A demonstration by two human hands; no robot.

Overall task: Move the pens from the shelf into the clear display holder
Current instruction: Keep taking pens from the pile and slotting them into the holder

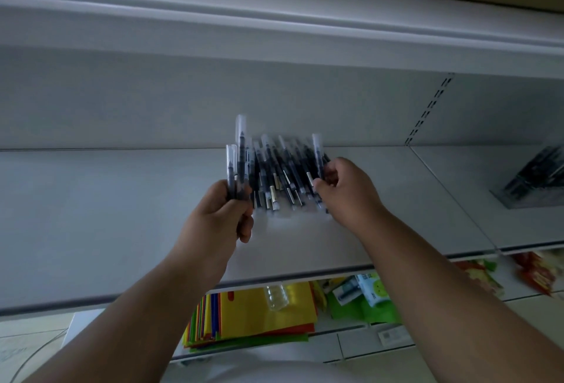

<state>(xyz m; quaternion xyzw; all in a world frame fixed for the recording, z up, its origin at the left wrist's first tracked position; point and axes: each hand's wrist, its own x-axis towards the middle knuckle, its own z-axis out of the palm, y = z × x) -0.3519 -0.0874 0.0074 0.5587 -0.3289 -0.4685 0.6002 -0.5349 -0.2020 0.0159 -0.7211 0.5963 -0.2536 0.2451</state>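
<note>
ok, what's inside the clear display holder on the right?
The clear display holder on the shelf holds a dark bundle, likely pens; it is blurred and cut off by the frame edge, so count is hidden.

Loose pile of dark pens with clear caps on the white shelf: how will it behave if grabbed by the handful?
The pile of dark pens with clear caps looks stiff and light, so a handful probably lifts easily. Smooth round barrels lying crisscrossed will likely slide and roll apart on the flat white shelf. The left hand holds a few upright; unsqueezed, they may fan out.
</note>
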